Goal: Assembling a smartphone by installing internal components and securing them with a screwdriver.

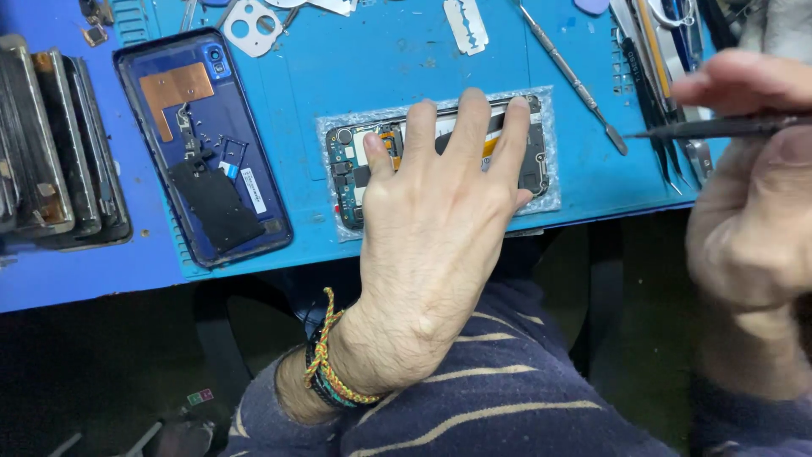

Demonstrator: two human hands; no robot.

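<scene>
Head view, looking down: my left hand lies flat and spread over the opened smartphone, fingers pressing it down rather than gripping it, so I hold nothing in that hand. The phone rests on a patch of bubble wrap on the blue repair mat, its long axis running left to right across my front; the camera end with the circuit board points left, and the far end pokes out beyond my fingertips to the right. My right hand hovers to the right of the phone, closed around slim black tweezers whose tip points left toward the phone's right end, near it but apart. So the phone lies to the left of the tweezers, and the left hand is the nearer, already touching. Left of the phone, well apart, the blue back cover lies inner side up, tilted lengthwise away from me. A metal spudger lies beyond the phone's right end.
</scene>
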